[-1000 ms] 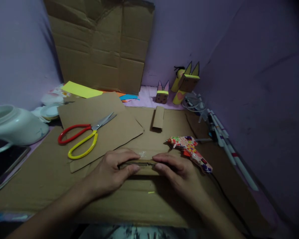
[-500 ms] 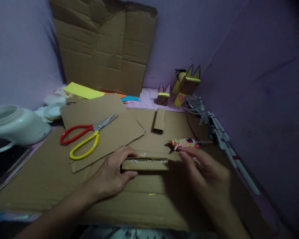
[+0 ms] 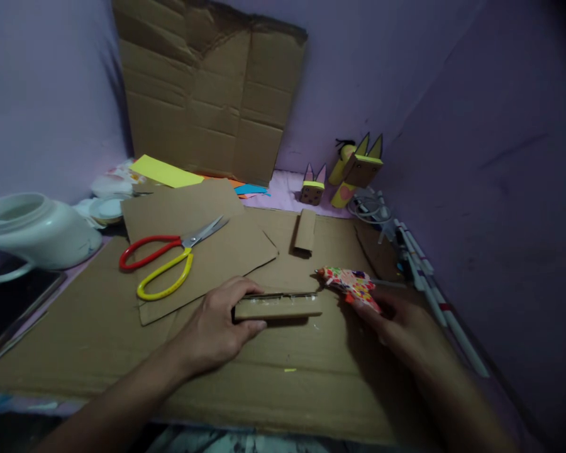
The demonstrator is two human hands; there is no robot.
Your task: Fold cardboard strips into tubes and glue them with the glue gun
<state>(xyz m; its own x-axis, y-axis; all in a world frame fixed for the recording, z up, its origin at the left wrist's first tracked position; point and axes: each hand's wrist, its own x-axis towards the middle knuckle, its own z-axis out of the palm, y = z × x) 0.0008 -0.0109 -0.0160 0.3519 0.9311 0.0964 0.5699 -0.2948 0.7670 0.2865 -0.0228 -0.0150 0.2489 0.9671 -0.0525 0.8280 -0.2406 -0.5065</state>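
Note:
My left hand [image 3: 226, 318] is closed on the left end of a narrow folded cardboard piece [image 3: 280, 308], thumb on the near side and fingers on the far side. Shiny dried glue shows along its upper edge. At the right, my right hand [image 3: 400, 324] is closed round the lower handle of a colourful patterned hot glue gun [image 3: 351, 284], whose nozzle points left. Some of its fingers are hidden behind the handle. Beyond the held piece lies a second small folded cardboard strip [image 3: 305, 231]. Scissors [image 3: 188, 242] with one red and one yellow handle lie open on cut cardboard sheets [image 3: 226, 251].
A large cardboard sheet [image 3: 207, 94] leans on the back wall. Two decorated cardboard animal figures [image 3: 312, 192] stand at the back right. White sticks [image 3: 453, 314] line the right edge. A white pot [image 3: 42, 229] and a dark phone-like slab [image 3: 19, 308] sit at the left.
My right hand has moved down and right from above the glue gun and closed on its handle; the gun is now tilted. My left hand keeps hold of the cardboard piece.

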